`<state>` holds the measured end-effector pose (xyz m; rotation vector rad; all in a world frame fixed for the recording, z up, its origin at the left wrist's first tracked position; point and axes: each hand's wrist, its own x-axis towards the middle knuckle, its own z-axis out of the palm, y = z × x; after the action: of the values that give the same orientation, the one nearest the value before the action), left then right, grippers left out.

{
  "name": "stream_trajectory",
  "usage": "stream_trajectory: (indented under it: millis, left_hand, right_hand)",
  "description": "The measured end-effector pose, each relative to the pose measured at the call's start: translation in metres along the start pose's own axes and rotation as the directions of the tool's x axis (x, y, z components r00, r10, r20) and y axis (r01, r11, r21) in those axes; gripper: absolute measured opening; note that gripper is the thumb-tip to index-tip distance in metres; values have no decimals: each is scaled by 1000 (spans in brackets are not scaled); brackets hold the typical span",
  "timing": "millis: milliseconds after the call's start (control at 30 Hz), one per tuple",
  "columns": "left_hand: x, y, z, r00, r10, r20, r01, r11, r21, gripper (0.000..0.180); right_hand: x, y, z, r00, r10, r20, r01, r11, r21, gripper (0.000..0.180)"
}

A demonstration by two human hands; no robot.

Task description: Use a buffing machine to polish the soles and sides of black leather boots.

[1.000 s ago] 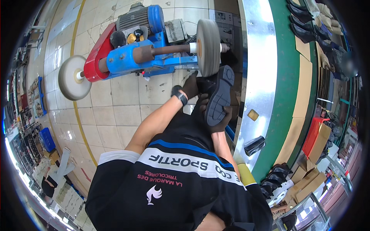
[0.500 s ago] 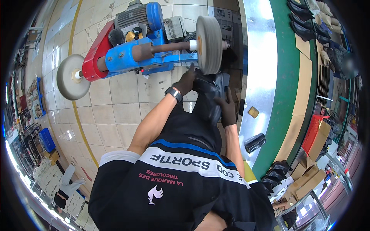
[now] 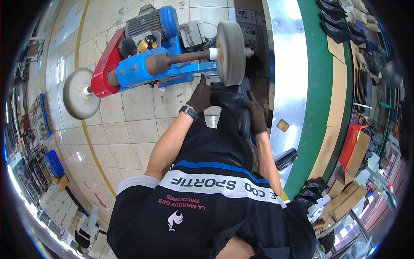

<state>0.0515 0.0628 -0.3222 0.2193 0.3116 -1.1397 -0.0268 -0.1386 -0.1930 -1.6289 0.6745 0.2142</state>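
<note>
A black leather boot (image 3: 230, 102) is held between my two gloved hands, just under the grey buffing wheel (image 3: 231, 54). Its upper end touches or nearly touches the lower rim of the wheel; the exact contact is hard to see. On the left, my left hand (image 3: 201, 96) in a dark brown glove grips the boot's leg end. My right hand (image 3: 257, 114), gloved alike, is closed along the sole side, with the fingers partly hidden behind the boot. The wheel sits on the shaft of a blue and red machine (image 3: 139, 67) with a motor.
A second buffing wheel (image 3: 82, 93) is at the machine's left end. To my right runs a shiny metal strip (image 3: 288, 82) bearing a small yellowish block (image 3: 283, 125) and a glossy black piece (image 3: 286, 159). Beyond lie a green surface (image 3: 317, 95), cardboard and several black shoes (image 3: 334, 28).
The boot and both hands have shifted slightly down, away from the wheel, and the boot has tilted a little. My right hand has moved slightly right along it.
</note>
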Motion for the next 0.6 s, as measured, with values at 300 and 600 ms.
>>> stream_trajectory:
  millis: [300,600]
  left_hand:
    - [38,54,-6,976,132,-171,-6,807,591,57]
    - [4,38,50,991,95,93,-9,-651,759,46]
  right_hand:
    - [87,-3,25,869,386,308,-494,660,566,36]
    - [29,7,-3,898,369,240,-439,724,532,44]
